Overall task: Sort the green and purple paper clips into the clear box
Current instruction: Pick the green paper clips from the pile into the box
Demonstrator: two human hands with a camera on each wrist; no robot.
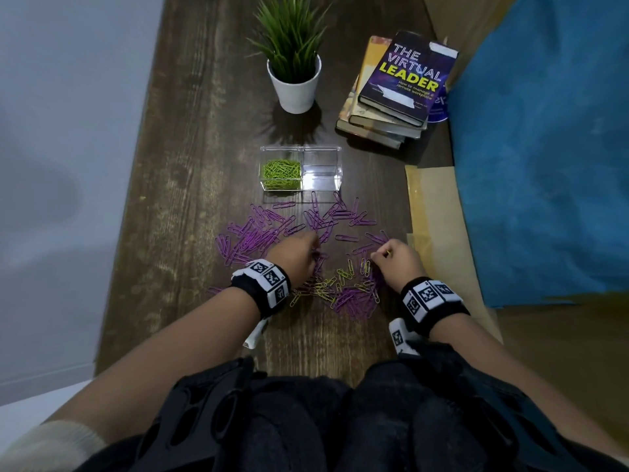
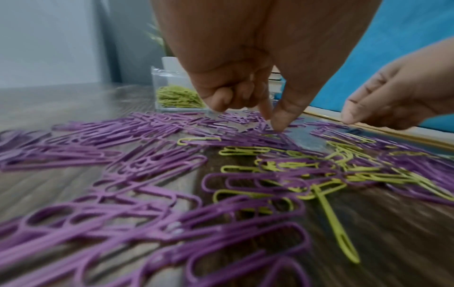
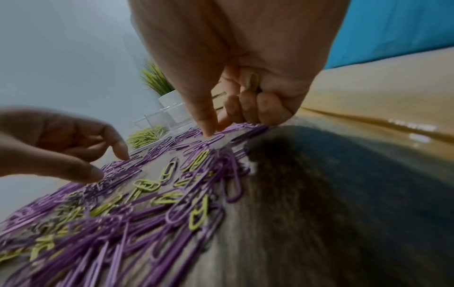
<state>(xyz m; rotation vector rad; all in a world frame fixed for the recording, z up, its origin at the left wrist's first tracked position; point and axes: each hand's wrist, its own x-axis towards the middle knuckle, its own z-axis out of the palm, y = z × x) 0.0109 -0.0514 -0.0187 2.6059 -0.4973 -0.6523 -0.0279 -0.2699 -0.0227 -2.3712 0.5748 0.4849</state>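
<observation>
wrists: black bands (image 1: 434, 303) with black-and-white square-code blocks | arms: bare | lap: dark clothing (image 1: 316, 424)

1. You have one clear box (image 1: 301, 173) with two compartments.
2. One potted plant (image 1: 293, 56) stands there.
3. One stack of books (image 1: 394, 90), at least four.
4. Purple paper clips (image 1: 258, 233) and green paper clips (image 1: 345, 274): too many to count.

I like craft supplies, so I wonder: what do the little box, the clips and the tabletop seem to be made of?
The box looks like clear hard plastic, perhaps acrylic: see-through walls with bright glints. The purple clips and green clips look like bent wire with a smooth coloured coating; the metal inside is a guess. The table shows dark wood grain, whether solid wood or laminate I cannot tell.
</observation>
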